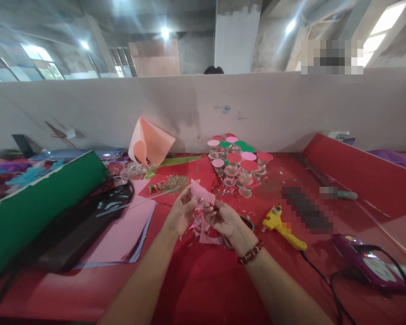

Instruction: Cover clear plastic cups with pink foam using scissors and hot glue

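Note:
A small piece of pink paper (203,193) is held up between my two hands over the middle of the table. My left hand (180,213) pinches its left side, thumb in front. On the lower right, the fingers of my right hand (226,220) close at the paper's edge. Something clear and shiny, perhaps a plastic cup, shows just beneath the paper, mostly hidden by fingers. Below the hands lie pink paper scraps (210,238). A dark green loop, perhaps a scissors handle (247,222), shows partly behind my right wrist, which wears a red bead bracelet.
Clear cup-like pieces topped with red, pink and green discs (248,166) stand behind my hands. A yellow glue gun (284,230) and purple power strip (368,264) lie right. Pink sheets (118,230) and a black bag (84,225) lie left. A white partition (104,108) closes the back.

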`<state>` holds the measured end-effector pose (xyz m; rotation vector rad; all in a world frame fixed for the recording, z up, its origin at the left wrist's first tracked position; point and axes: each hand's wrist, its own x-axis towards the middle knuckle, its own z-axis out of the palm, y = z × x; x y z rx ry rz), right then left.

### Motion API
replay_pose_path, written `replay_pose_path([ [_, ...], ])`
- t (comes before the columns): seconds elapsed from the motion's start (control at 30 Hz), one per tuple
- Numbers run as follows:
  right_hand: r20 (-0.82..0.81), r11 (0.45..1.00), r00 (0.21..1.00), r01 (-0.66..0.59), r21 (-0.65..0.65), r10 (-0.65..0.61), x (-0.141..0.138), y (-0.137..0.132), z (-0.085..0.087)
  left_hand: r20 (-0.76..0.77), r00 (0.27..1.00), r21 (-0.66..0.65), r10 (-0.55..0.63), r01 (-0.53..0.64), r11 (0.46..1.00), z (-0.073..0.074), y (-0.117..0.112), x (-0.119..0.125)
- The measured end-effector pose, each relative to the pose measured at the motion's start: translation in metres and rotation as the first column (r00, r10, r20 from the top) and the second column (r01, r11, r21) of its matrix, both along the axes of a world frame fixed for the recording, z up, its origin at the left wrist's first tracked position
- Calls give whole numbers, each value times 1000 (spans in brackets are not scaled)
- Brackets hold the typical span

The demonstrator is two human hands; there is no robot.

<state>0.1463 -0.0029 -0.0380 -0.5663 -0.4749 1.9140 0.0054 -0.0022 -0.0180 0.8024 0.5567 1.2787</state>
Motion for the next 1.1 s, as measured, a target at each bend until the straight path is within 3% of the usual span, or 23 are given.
replay_pose_path([
  [0.07, 71, 999, 997, 35, -17, -34, -3, 0, -2, -27, 997, 6, 71, -71, 997, 6, 0, 2],
  [0.13, 172, 989, 974, 150, 13, -150, -3, 0, -2, -32, 991, -42, 130, -131, 991, 12, 1, 5],
  [0.27, 382, 898, 813, 385, 214, -440, -1, 0, 4, -69, 988, -120, 138, -146, 982, 18, 7, 12],
  [0.47, 324, 886, 849, 298, 356, -416, -1, -3, 12, -96, 987, -35, 128, -132, 991, 13, 8, 15],
  [0.57, 358, 882, 827, 309, 355, -434, -2, -4, 11, -119, 989, -32, 84, -89, 996, 13, 4, 9],
  [0.7, 400, 878, 798, 315, 360, -450, 0, -4, 12, -134, 991, -123, 28, -44, 991, 17, 5, -1],
  [0.9, 456, 886, 784, 248, 391, -421, 8, -8, 22, -132, 990, -145, 52, -71, 987, 15, 10, -3],
  [1.1, 541, 853, 689, 229, 469, -483, 10, -9, 26, -170, 981, -70, 90, -103, 992, 12, 9, 0],
])
